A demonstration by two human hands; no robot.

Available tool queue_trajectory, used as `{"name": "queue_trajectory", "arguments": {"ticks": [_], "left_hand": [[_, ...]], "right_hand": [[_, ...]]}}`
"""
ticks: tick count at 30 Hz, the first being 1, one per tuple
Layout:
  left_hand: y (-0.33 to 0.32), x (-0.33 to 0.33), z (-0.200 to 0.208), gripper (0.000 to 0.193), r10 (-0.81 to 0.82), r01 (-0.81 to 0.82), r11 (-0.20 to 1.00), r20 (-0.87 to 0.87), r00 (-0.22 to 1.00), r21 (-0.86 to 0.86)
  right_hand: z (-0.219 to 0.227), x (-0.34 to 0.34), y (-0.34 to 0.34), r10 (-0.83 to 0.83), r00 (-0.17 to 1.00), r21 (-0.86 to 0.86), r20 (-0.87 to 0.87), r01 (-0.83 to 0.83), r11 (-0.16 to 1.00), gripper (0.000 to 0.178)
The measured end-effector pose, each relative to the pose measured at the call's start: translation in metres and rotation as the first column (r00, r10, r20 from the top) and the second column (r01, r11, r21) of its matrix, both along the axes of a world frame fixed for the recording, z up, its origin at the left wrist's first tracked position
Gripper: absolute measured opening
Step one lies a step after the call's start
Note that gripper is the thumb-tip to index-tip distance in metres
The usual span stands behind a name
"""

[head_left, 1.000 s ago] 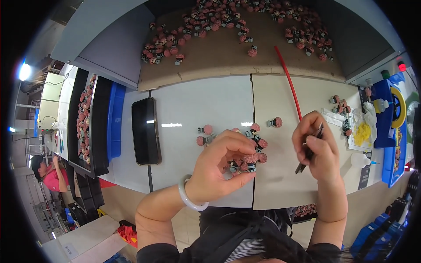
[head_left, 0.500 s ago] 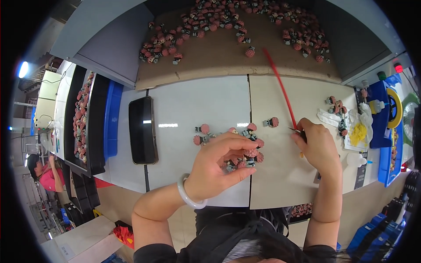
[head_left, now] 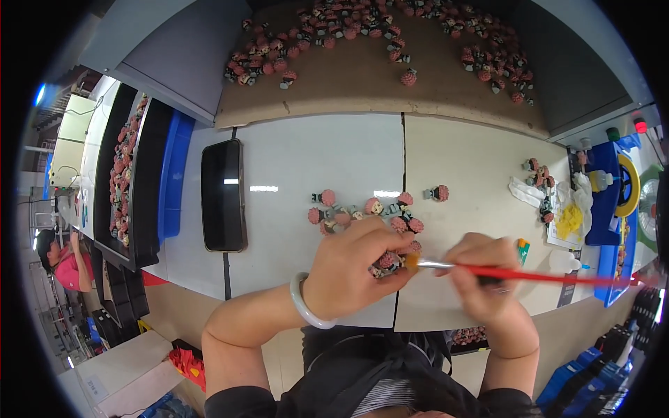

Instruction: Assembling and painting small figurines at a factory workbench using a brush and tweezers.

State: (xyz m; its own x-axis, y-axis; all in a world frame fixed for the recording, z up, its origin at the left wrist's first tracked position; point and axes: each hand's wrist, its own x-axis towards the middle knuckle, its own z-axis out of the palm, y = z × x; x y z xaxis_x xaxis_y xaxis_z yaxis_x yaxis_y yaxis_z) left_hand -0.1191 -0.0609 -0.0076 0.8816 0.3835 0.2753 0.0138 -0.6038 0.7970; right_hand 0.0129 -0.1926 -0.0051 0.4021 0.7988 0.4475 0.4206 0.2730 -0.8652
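My left hand is closed around a small pink-haired figurine, partly hidden by the fingers; whether it holds more than one I cannot tell. My right hand, somewhat blurred, grips a red-handled paintbrush. The brush lies nearly level, its handle reaching out to the right. Its brownish bristles meet the figurine at my left fingertips. Something dark also sits in the right hand, too blurred to name. Just beyond my left hand lies a loose group of similar figurines, with a single figurine to their right.
A black phone lies at the left, beside a black tray of figurines. Many more are heaped on the brown shelf at the back. At right are stained white tissues, a white bottle and a blue bin.
My right hand has moved nearer and turned the brush from pointing away to lying sideways. Its bristles have come to the figurine in my left hand.
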Motion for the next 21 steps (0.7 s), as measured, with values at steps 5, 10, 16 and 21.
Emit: {"name": "queue_trajectory", "arguments": {"ticks": [5,10,16,21], "left_hand": [[0.001,0.001,-0.009,0.032,-0.027,0.027,1.0,0.012,1.0,0.002],[0.0,0.003,-0.01,0.032,-0.028,0.035,0.996,0.082,0.996,-0.079],[-0.004,-0.001,-0.017,0.031,-0.031,0.068,0.882,0.087,0.996,-0.467],[-0.004,-0.002,-0.019,0.038,-0.049,0.13,0.758,0.143,0.989,-0.64]], "right_hand": [[-0.013,0.015,-0.004,-0.084,0.993,-0.187,0.088,0.1,0.977,0.016],[-0.003,0.005,-0.003,0.045,0.995,-0.118,0.09,-0.034,0.992,0.013],[0.001,0.007,-0.003,-0.025,0.997,-0.03,-0.078,0.023,0.999,0.011],[-0.009,0.014,-0.003,-0.109,0.989,-0.117,-0.099,0.098,0.988,0.011]]}}
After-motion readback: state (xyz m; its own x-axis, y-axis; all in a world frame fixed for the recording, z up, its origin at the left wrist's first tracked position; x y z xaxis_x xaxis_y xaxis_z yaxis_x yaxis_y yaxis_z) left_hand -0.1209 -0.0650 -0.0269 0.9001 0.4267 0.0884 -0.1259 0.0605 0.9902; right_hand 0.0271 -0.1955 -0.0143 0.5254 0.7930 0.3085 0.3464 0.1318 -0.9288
